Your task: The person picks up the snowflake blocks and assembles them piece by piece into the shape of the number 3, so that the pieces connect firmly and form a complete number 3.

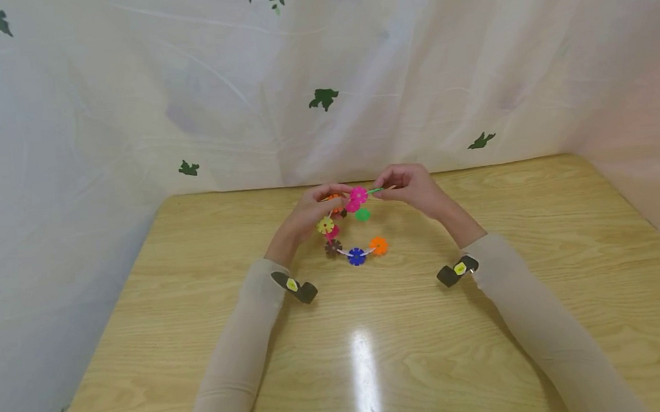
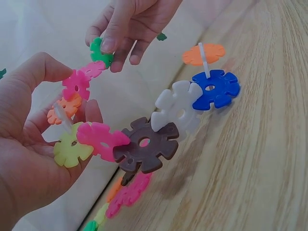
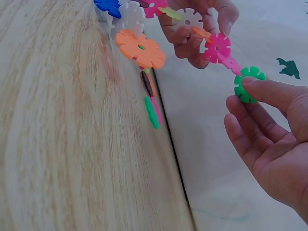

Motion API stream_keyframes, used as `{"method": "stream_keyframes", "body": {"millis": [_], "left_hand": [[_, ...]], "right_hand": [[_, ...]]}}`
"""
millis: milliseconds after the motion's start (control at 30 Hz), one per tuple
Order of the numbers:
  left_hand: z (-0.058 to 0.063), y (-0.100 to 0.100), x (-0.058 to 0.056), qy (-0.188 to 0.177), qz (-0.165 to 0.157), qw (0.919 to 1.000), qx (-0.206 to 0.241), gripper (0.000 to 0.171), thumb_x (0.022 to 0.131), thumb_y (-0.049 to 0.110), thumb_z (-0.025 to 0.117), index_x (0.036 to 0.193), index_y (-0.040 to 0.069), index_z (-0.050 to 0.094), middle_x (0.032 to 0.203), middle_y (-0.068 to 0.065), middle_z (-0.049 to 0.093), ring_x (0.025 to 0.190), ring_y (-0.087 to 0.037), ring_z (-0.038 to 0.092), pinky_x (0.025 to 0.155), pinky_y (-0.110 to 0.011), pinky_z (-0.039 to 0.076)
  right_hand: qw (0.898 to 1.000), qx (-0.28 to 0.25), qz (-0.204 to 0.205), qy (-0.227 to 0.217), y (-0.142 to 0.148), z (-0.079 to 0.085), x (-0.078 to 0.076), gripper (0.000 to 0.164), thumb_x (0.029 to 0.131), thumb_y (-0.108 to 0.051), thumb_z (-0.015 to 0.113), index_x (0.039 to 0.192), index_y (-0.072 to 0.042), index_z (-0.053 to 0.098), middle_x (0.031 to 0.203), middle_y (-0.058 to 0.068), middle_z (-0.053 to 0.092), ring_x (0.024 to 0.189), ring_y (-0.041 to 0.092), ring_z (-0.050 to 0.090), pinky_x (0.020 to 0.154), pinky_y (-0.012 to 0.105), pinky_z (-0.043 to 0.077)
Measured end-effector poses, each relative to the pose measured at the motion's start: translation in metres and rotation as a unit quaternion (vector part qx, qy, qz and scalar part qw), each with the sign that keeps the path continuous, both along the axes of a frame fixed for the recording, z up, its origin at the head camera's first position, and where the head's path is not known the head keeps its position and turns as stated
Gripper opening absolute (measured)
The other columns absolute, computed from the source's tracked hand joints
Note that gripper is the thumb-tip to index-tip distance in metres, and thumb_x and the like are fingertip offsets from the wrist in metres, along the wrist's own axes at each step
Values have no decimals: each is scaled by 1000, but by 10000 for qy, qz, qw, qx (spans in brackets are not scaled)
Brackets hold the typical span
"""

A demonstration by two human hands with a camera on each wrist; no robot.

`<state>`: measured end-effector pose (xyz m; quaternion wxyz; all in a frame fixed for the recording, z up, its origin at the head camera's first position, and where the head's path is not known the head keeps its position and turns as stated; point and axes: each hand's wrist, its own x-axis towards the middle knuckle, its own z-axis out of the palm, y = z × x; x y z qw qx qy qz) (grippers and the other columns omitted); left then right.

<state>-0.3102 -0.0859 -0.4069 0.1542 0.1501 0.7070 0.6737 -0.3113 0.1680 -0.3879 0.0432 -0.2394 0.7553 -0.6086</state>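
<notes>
A curved chain of notched plastic discs hangs between my hands over the table. My left hand point(image 1: 309, 209) pinches a pink disc point(image 2: 75, 85) near one end, with an orange disc point(image 2: 65, 108) and a yellow disc point(image 2: 73, 145) beside its palm. My right hand point(image 1: 412, 186) pinches a green disc point(image 3: 250, 84) between thumb and fingers, right at the edge of a second pink disc point(image 3: 230, 63). Farther along come a brown disc point(image 2: 146, 144), a white disc point(image 2: 177, 108), a blue disc point(image 2: 216, 90) and an orange disc point(image 3: 140, 49) at the free end.
Several loose discs, among them a green one point(image 3: 152, 112), lie on the wooden table point(image 1: 411, 355) behind the chain, close to its far edge. A pale curtain point(image 1: 229, 110) with dark leaf shapes hangs along that edge.
</notes>
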Motion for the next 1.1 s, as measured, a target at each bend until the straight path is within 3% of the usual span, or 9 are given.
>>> {"method": "stream_keyframes", "body": {"millis": [167,333,433,733,933,1100], "left_hand": [[2,2,2,-13,-45,10000,13,33,97,5,60,129,0,64,110,-4,65,112,-41,57,78,-34,57],[3,3,2,14,-50,9999,-96,31,97,6,65,127,3,66,108,-1,68,83,-20,58,61,-22,49],[3,4,3,123,-73,9997,-185,30,96,7,68,125,4,66,105,1,69,76,-15,54,55,-19,41],[5,7,5,172,72,9998,-108,27,96,6,67,122,2,67,98,0,69,87,-28,61,76,-39,53],[7,8,7,86,212,9996,-173,27,92,2,70,118,3,68,99,-3,69,82,-25,63,65,-30,49],[8,9,6,-38,268,9992,-287,30,89,1,73,118,4,67,106,-7,68,99,-48,68,63,-27,52]], "right_hand": [[9999,48,-77,45,-2,-1,-1,15,90,1,74,103,9,69,90,-6,73,87,13,70,82,24,61],[9997,155,-75,190,-3,-2,-1,15,90,0,75,102,7,71,93,-5,74,90,14,70,81,24,61],[9995,210,-55,239,-4,-3,0,14,90,0,74,102,7,71,93,-5,74,91,13,70,81,24,61],[9998,-203,91,16,-7,-4,2,16,89,4,73,103,11,69,90,-5,75,87,13,71,81,24,62],[9990,-402,186,-102,-9,-5,2,13,88,6,73,101,8,69,90,-3,75,85,12,72,81,27,63],[9992,-338,207,-47,-11,-7,4,16,89,5,73,102,11,68,92,-3,76,86,12,72,82,27,62]]}}
